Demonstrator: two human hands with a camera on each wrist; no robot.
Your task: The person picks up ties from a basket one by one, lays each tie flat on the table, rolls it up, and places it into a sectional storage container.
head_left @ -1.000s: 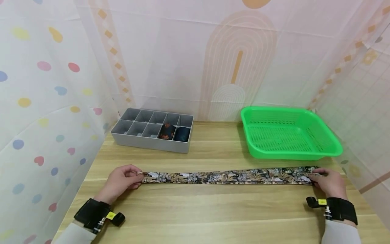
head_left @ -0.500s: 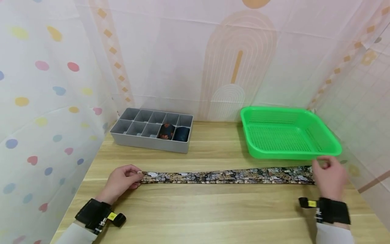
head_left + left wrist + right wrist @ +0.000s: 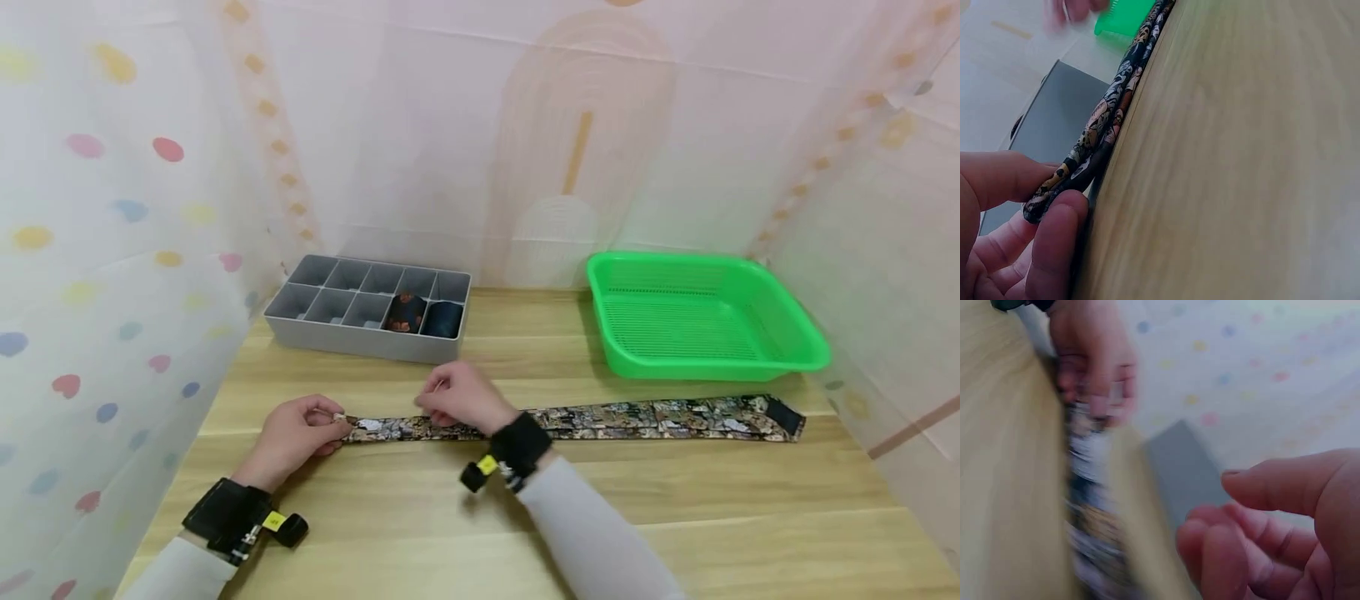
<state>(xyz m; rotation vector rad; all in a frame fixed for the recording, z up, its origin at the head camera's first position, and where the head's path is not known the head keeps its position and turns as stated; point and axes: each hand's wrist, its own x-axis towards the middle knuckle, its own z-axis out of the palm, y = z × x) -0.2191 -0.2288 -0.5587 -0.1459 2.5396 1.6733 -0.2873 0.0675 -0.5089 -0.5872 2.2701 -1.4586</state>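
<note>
A long patterned necktie (image 3: 630,419) lies stretched across the wooden table, its wide end with a dark tip at the right. My left hand (image 3: 294,435) pinches the narrow end between thumb and fingers; in the left wrist view the necktie (image 3: 1099,122) shows folded edges at that grip. Above the left half of the necktie hovers my right hand (image 3: 467,398), fingers loosely bent. Nothing is between its thumb and fingers in the right wrist view, where the necktie (image 3: 1091,487) is blurred.
A grey divided box (image 3: 352,337) stands at the back left. Two of its front compartments hold a rolled dark necktie with orange flowers (image 3: 406,313) and a rolled navy necktie (image 3: 443,319). A green perforated basket (image 3: 712,367) is at the back right. Curtains surround the table.
My right hand has let go of the wide end and swung left over the necktie towards my left hand. The left hand keeps its pinch in the same place.
</note>
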